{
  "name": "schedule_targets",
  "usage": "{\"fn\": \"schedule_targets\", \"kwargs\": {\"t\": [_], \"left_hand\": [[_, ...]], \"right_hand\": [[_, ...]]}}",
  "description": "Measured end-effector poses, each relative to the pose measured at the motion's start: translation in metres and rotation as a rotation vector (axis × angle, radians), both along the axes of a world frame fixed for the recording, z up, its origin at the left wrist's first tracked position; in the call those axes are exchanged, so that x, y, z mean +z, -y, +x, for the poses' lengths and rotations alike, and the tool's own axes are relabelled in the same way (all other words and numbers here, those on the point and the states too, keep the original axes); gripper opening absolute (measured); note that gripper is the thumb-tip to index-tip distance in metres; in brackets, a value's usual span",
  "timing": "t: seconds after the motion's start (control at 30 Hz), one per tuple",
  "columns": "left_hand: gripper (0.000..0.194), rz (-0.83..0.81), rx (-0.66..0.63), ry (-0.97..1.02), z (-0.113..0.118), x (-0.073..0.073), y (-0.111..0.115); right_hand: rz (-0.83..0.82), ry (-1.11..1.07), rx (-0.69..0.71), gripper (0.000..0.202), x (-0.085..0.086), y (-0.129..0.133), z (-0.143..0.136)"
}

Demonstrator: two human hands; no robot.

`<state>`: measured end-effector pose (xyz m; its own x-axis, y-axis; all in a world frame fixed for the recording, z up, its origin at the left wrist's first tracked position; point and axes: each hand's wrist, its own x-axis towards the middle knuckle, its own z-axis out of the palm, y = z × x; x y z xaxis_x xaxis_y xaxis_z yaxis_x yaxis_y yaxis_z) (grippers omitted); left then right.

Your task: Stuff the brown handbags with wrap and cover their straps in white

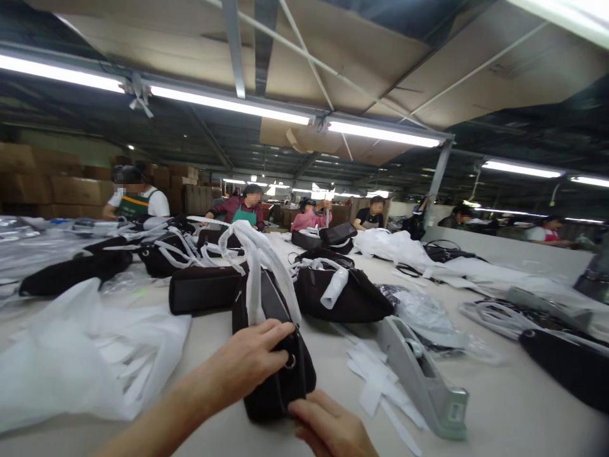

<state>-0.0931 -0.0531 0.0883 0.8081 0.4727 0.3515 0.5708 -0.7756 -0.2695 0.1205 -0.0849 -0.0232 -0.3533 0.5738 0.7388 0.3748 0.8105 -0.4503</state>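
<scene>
A black handbag lies on the table right in front of me, its narrow end towards me. White wrapping covers its handles, which stand up at the far side. My left hand grips the bag's upper edge, thumb and fingers closed near a metal ring. At the near lower corner, the fingers of my right hand are closed on the bag's edge; their tips are partly hidden. Close behind lie another black bag and one with a roll of white material on it.
A grey tape dispenser stands at the right beside white strips. White sheeting spreads over the left. Clear plastic bags and a black bag lie to the right. Several people work across the table, one in a green apron.
</scene>
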Motion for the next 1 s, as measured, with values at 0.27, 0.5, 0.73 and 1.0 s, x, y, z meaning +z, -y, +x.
{"fn": "schedule_targets", "kwargs": {"t": [0.27,0.5,0.73,1.0], "left_hand": [[0.016,-0.227,0.052,0.043,-0.003,0.018,-0.008],[0.022,-0.456,-0.08,0.163,0.024,0.045,-0.009],[0.02,-0.635,-0.269,0.122,0.042,0.049,-0.031],[0.014,-0.557,-0.2,0.134,0.044,0.031,-0.039]], "right_hand": [[0.521,-0.098,-0.345,0.034,0.046,-0.007,0.013],[0.539,-0.285,-0.479,0.022,0.054,-0.033,0.008],[0.455,-0.342,-0.361,0.014,0.071,-0.023,0.012],[0.168,-0.137,-0.108,0.014,0.078,-0.014,0.054]]}}
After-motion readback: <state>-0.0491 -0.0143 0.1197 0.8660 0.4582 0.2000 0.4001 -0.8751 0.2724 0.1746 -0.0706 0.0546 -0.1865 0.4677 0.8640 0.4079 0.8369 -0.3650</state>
